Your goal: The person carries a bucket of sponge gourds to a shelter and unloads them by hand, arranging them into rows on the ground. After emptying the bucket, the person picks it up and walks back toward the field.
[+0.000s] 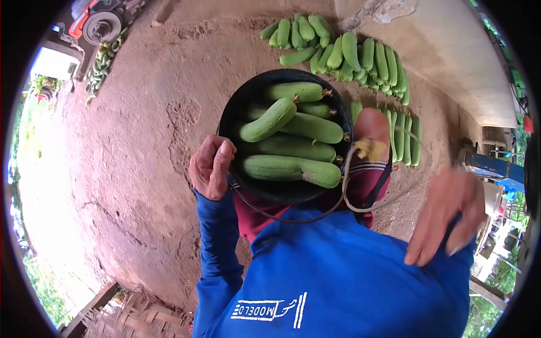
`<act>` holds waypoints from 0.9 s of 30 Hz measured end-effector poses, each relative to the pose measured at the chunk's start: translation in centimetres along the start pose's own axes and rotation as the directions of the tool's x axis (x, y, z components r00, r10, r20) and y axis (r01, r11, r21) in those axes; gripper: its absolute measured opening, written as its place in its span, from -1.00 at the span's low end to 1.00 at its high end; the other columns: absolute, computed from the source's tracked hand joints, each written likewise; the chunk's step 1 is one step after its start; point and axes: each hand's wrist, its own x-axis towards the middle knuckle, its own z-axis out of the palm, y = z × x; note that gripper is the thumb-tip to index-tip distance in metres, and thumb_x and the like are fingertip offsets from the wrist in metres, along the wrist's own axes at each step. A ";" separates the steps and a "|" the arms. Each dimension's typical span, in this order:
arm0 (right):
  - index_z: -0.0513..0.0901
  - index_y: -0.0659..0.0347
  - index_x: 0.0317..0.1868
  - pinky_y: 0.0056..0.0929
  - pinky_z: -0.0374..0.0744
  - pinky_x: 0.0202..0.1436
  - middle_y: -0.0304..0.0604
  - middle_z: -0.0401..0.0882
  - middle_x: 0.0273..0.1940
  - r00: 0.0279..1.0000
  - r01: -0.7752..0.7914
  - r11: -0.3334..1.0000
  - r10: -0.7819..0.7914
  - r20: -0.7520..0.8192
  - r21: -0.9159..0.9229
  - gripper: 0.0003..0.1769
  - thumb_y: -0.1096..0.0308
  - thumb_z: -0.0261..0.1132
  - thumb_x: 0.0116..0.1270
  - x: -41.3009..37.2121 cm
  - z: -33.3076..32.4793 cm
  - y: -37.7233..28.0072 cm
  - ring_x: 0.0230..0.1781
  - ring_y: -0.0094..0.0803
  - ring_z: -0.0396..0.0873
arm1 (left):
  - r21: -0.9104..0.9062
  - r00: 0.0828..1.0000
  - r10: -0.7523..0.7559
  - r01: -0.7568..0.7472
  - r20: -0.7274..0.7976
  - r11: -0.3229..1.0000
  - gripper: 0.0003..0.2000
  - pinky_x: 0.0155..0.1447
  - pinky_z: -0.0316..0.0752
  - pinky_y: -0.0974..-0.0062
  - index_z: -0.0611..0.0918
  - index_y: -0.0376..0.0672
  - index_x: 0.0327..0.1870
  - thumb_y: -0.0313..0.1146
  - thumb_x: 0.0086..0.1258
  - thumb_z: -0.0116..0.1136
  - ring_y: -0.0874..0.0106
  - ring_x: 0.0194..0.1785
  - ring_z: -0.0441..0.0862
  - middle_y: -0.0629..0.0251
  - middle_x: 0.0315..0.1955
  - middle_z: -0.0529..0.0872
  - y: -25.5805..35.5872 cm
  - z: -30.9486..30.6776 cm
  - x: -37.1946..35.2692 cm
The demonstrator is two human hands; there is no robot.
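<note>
A round black bucket [230, 107] filled with several long green gourds [269, 119] sits in front of my body, against my lap. Some gourds have dried brown blossom ends. My left hand [211, 166] is closed on the bucket's left rim, thumb up. A pale cord [346, 186] loops at the bucket's right side and blurs toward the right, and a thin dark handle [270, 216] curves below the rim. My right hand [448, 217] is out to the right of the bucket, over my blue sleeve, partly blurred. Its fingers point down, apart from the thumb, with nothing visible in them.
Rows of gourds [366, 59] lie on the earthen floor beyond the bucket, with another row [407, 138] right of my knee [373, 125]. A grinder-like wheel [102, 27] stands top left. A woven basket [138, 315] is at bottom left; a blue object [499, 170] is at far right.
</note>
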 end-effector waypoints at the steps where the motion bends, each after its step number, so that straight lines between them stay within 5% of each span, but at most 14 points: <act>1: 0.54 0.50 -0.02 -0.34 0.49 0.17 0.13 0.60 -0.09 0.966 0.082 0.991 -0.105 -0.236 -0.105 -0.69 0.43 0.19 0.31 2.0 -1.0 0.8 -0.10 -0.17 0.61 | -0.061 0.997 -0.069 0.070 0.020 0.996 -0.71 -0.31 0.29 0.59 0.55 -0.23 -0.44 -0.19 0.38 0.03 0.53 -0.45 0.43 0.37 -0.57 0.53 0.2 -0.1 0.3; 2: 0.58 0.42 -0.11 -0.40 0.51 0.08 -0.01 0.62 -0.20 0.868 0.138 0.965 -0.226 -0.442 -0.224 -0.69 0.30 0.15 0.35 4.5 -2.1 1.6 -0.23 -0.27 0.62 | -0.091 0.992 -0.103 0.109 0.069 0.990 -0.66 -0.32 0.26 0.62 0.54 -0.24 -0.43 -0.16 0.46 -0.07 0.56 -0.44 0.40 0.38 -0.55 0.51 0.3 -0.3 0.9; 4: 0.60 0.25 -0.18 -0.38 0.51 0.01 -0.14 0.62 -0.22 0.737 -0.094 0.969 -0.086 -0.670 -0.229 -0.65 0.09 0.21 0.31 10.6 -5.5 1.2 -0.22 -0.37 0.60 | -0.140 0.980 -0.175 0.188 0.098 0.972 -0.65 -0.33 0.26 0.62 0.54 -0.24 -0.43 -0.16 0.48 -0.08 0.58 -0.45 0.40 0.38 -0.55 0.51 0.6 -1.1 1.8; 5: 0.56 0.24 -0.06 -0.30 0.52 -0.06 -0.09 0.54 -0.10 0.667 -0.193 0.549 -0.534 -0.520 -0.813 -0.51 -0.03 0.26 0.24 13.5 -8.4 5.2 -0.10 -0.30 0.55 | -0.185 0.956 -0.257 0.281 0.144 0.942 -0.64 -0.33 0.25 0.63 0.54 -0.23 -0.43 -0.16 0.49 -0.10 0.59 -0.45 0.39 0.38 -0.56 0.51 0.6 -1.6 2.3; 7: 0.49 0.22 0.01 -0.22 0.52 -0.14 -0.06 0.42 -0.04 0.794 -0.458 0.074 -0.414 -0.446 -0.886 -0.41 -0.09 0.29 0.19 16.9 -11.3 9.6 -0.05 -0.18 0.49 | -0.208 0.961 -0.207 0.244 0.184 0.947 -0.63 -0.37 0.23 0.64 0.55 -0.21 -0.43 -0.12 0.50 -0.12 0.62 -0.48 0.37 0.39 -0.56 0.51 0.1 -2.2 3.3; 10: 0.46 0.22 -0.01 -0.15 0.50 -0.16 -0.05 0.37 -0.08 0.817 -0.361 0.193 -0.406 -0.409 -0.912 -0.36 -0.13 0.31 0.11 18.2 -11.6 13.6 -0.13 -0.09 0.48 | -0.055 0.974 -0.187 0.196 0.131 0.979 -0.62 -0.43 0.23 0.68 0.56 -0.22 -0.39 -0.09 0.50 -0.11 0.65 -0.56 0.34 0.42 -0.56 0.53 -0.8 -2.3 5.1; 13: 0.47 0.24 -0.09 -0.12 0.49 -0.18 -0.04 0.39 -0.15 0.782 -0.361 0.045 -0.529 -0.329 -0.931 -0.38 -0.16 0.31 0.10 18.2 -11.7 14.6 -0.15 -0.08 0.48 | 0.120 0.967 -0.237 0.226 0.088 0.967 -0.58 -0.37 0.31 0.63 0.59 -0.22 -0.32 -0.03 0.49 -0.14 0.60 -0.49 0.40 0.38 -0.50 0.56 -3.3 -1.9 8.7; 17: 0.48 0.31 -0.14 -0.18 0.50 -0.26 -0.06 0.42 -0.38 0.872 -0.252 0.334 -0.328 -0.363 -0.908 -0.33 -0.20 0.32 0.09 13.6 -11.4 9.3 -0.36 -0.14 0.51 | 0.120 0.953 -0.283 0.271 0.109 0.955 -0.51 -0.26 0.39 0.52 0.60 -0.22 -0.23 0.06 0.49 -0.21 0.50 -0.37 0.47 0.31 -0.39 0.61 -6.2 0.7 13.4; 19: 0.50 0.32 -0.14 -0.30 0.48 -0.44 -0.07 0.45 -0.44 0.795 -0.219 0.784 -0.202 -0.572 -0.581 -0.33 -0.21 0.30 0.13 9.3 -11.4 8.1 -0.51 -0.27 0.49 | 0.090 0.868 -0.444 0.435 0.223 0.896 -0.44 -0.12 0.42 0.41 0.61 -0.23 -0.14 0.13 0.48 -0.29 0.40 -0.24 0.51 0.25 -0.28 0.64 -7.9 2.5 14.8; 20: 0.50 0.32 -0.14 -0.30 0.48 -0.44 -0.07 0.45 -0.44 0.785 -0.239 0.778 -0.197 -0.587 -0.580 -0.33 -0.21 0.30 0.13 7.3 -11.8 9.2 -0.51 -0.27 0.49 | 0.133 0.896 -0.368 0.345 0.248 0.929 -0.42 -0.05 0.41 0.39 0.61 -0.25 -0.12 0.14 0.48 -0.30 0.33 -0.19 0.54 0.19 -0.26 0.65 -9.4 3.3 15.1; 21: 0.50 0.32 -0.15 -0.39 0.44 -0.51 -0.10 0.47 -0.46 0.641 0.042 0.955 -0.251 -0.725 -0.294 -0.35 -0.21 0.26 0.18 5.3 -12.3 11.5 -0.54 -0.33 0.48 | 0.120 0.896 -0.354 0.334 0.268 0.935 -0.42 -0.05 0.41 0.39 0.61 -0.25 -0.12 0.14 0.48 -0.30 0.33 -0.19 0.54 0.19 -0.26 0.65 -10.8 3.8 15.2; 22: 0.51 0.31 -0.15 -0.48 0.40 -0.59 -0.12 0.48 -0.47 0.473 0.384 0.923 -0.217 -0.854 -0.022 -0.36 -0.21 0.23 0.22 3.9 -12.8 13.4 -0.56 -0.40 0.46 | 0.142 0.919 -0.266 0.233 0.290 0.962 -0.42 -0.03 0.41 0.38 0.60 -0.26 -0.12 0.13 0.49 -0.31 0.31 -0.17 0.55 0.17 -0.26 0.65 -12.0 4.1 15.2; 26: 0.51 0.29 -0.17 -0.60 0.34 -0.68 -0.20 0.47 -0.50 0.354 0.765 0.581 -0.019 -0.935 0.278 -0.41 -0.19 0.18 0.29 0.0 -16.9 17.0 -0.55 -0.44 0.48 | 0.095 0.895 -0.267 0.249 0.356 0.964 -0.48 0.02 0.41 0.33 0.58 -0.28 -0.13 0.06 0.50 -0.26 0.18 -0.10 0.58 0.02 -0.28 0.64 -11.9 4.4 14.7; 27: 0.51 0.29 -0.17 -0.60 0.34 -0.68 -0.20 0.47 -0.50 0.337 0.772 0.579 -0.019 -0.941 0.265 -0.41 -0.19 0.18 0.29 -0.9 -18.3 18.2 -0.55 -0.44 0.48 | 0.288 0.944 -0.124 0.033 0.305 0.957 -0.52 0.00 0.42 0.29 0.56 -0.28 -0.15 0.03 0.49 -0.22 0.13 -0.12 0.58 -0.01 -0.30 0.64 -11.8 4.6 14.2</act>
